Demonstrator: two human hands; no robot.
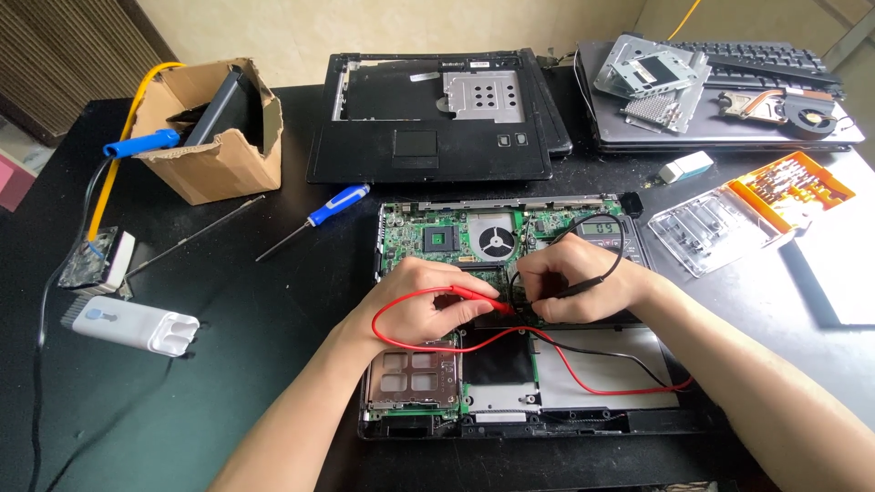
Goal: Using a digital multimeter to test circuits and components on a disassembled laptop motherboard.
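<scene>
Red probe (481, 295) is pinched in the left hand (421, 301) grip, black probe (583, 286) in the right hand (576, 281) grip. Both tips are held close together on the green motherboard (428, 239) of the opened laptop (583, 364), mid-counter (273, 301). Blue screwdriver (314, 220) is left lying well apart.

Bench clutter around the work area

A torn cardboard box (217, 137) sits at the far left, with a blue-handled screwdriver (314, 220) lying on the black table (237, 364) near it. A white plastic case (135, 325) rests near the left edge. An empty laptop shell (428, 118) lies at the back, metal brackets (652, 77) and a copper heatsink fan (786, 107) to its right, an orange bit tray (793, 187) beyond.
</scene>
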